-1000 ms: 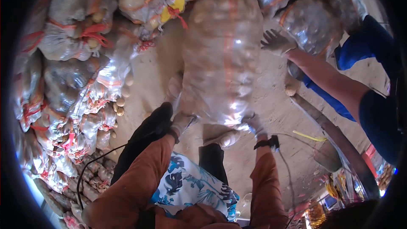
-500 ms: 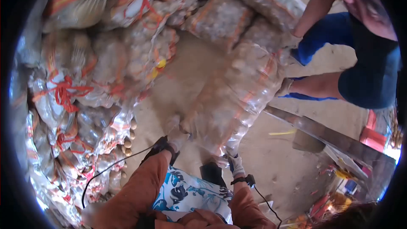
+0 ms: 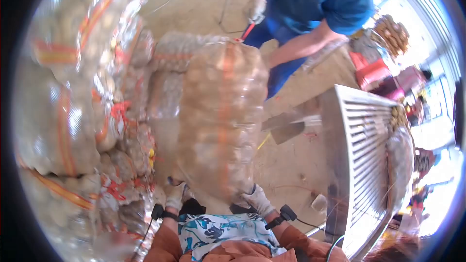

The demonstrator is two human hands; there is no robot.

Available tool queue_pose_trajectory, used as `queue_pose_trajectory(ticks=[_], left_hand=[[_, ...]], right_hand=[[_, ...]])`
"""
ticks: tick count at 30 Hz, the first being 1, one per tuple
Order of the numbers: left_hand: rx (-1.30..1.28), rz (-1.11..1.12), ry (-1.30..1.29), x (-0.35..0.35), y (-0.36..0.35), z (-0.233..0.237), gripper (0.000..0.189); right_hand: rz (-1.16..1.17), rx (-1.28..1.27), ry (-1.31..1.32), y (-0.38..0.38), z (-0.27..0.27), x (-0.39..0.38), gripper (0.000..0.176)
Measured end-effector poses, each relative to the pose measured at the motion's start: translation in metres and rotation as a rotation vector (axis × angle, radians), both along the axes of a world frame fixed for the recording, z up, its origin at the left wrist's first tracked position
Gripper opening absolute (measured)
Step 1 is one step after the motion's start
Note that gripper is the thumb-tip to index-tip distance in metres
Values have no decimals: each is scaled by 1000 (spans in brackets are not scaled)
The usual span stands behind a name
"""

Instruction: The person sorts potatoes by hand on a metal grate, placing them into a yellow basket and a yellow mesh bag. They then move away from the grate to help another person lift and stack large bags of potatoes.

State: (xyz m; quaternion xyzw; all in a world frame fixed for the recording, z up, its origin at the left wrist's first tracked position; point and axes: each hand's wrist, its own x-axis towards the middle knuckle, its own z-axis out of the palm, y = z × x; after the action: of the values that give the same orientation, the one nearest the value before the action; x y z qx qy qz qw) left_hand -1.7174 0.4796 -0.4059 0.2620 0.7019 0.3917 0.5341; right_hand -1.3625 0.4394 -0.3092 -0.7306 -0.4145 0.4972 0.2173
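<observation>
A big clear sack of potatoes (image 3: 221, 116) with an orange stripe hangs in front of me, lifted and tilted away. My left hand (image 3: 175, 195), in a pale glove, is closed on its near left corner. At the near right corner, my gloved right hand (image 3: 258, 201) grips the sack, fingers curled under its edge. Another person (image 3: 301, 9) in a blue shirt is at the far end. That person's gloved hand (image 3: 257, 11) is close to the red tie at the sack's top, and their other hand is hidden behind the sack.
Piled sacks (image 3: 53, 116) with red ties rise along the left, and more sacks (image 3: 165, 92) lie beyond mine. A slatted metal rack (image 3: 364, 155) stands at right with a filled sack (image 3: 400, 165) beside it. Flat dark pieces (image 3: 291, 128) are on the dirt floor (image 3: 291, 165).
The sack has risen and swung more upright between us. My view has turned up and to the right, bringing the metal rack in. The other person now stands straighter at the far end.
</observation>
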Motion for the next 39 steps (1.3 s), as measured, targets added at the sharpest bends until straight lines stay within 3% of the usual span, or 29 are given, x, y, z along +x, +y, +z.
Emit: queue_pose_trajectory(ticks=[1,2,3,4,5,7,10,12,13,14,15,16,17,18,19,20,21,22,23,24,26,27,29,31,32,34,35,37,39], left_hand=[[96,-142,277,-4,13,78,49],[29,-135,392,-5,17,147,53],[-33,-131,509,3,22,200,57],[76,-137,591,-15,17,197,55],[185,-126,661,-47,4,178,54],[319,-52,340,-22,5,305,57],[545,-2,317,10,-14,407,56],[522,-112,215,39,-20,464,63],[495,-205,119,66,-28,495,70],[627,-122,52,113,-48,529,59],[752,-42,-25,155,-64,552,47],[685,-300,-83,174,-72,557,50],[610,-559,-140,195,-79,560,54],[842,-743,64,234,-77,560,54],[1086,-1089,124,274,-75,572,41],[885,-1166,-270,334,-82,562,38],[665,-1209,-652,399,-93,557,34],[686,-1515,-500,454,-104,578,31],[708,-1704,-643,499,-118,574,33],[1116,-1873,-282,533,-131,586,44],[1731,-1677,-362,591,-179,553,58],[1679,-1936,-52,583,-192,576,61],[1547,-2108,-171,566,-206,577,59],[1562,-2149,-219,549,-195,539,54],[1525,-2113,-248,543,-178,510,52],[1309,-2047,-282,501,-133,482,49],[1346,-1792,-258,474,-107,466,45],[982,-1458,-366,415,-61,430,32],[686,-1185,-23,345,-23,411,34]], right_hand=[[14,3,58,-3,31,-5,57],[36,74,159,-9,54,-4,62],[-43,95,144,-9,115,-6,62],[-24,107,177,4,196,-9,64],[9,117,203,-6,238,-20,66],[30,108,275,-34,265,-10,67],[69,147,234,-59,381,21,51],[-17,114,340,-77,433,45,38],[13,154,144,-98,443,72,45],[-30,232,28,-126,455,101,47],[-118,220,122,-146,520,111,37],[-198,244,-43,-176,548,135,39],[-431,288,99,-206,580,152,40],[-413,454,76,-235,579,196,37],[-512,410,-60,-247,631,204,37],[-475,547,-468,-282,615,278,43],[-519,590,-623,-303,623,322,40],[-594,672,-964,-337,615,386,35],[-668,742,-1305,-357,606,430,31],[-827,798,-1090,-370,611,428,30],[-1100,866,-812,-394,614,409,30],[-1115,843,-806,-405,598,409,30],[-1051,809,-780,-422,554,405,26],[-1078,926,-426,-397,517,376,25],[-1094,703,-462,-389,502,377,28],[-1115,743,-387,-323,491,314,34],[-1058,728,-397,-295,482,290,34],[-835,662,-296,-251,455,256,36],[-626,571,-143,-175,447,195,22]])
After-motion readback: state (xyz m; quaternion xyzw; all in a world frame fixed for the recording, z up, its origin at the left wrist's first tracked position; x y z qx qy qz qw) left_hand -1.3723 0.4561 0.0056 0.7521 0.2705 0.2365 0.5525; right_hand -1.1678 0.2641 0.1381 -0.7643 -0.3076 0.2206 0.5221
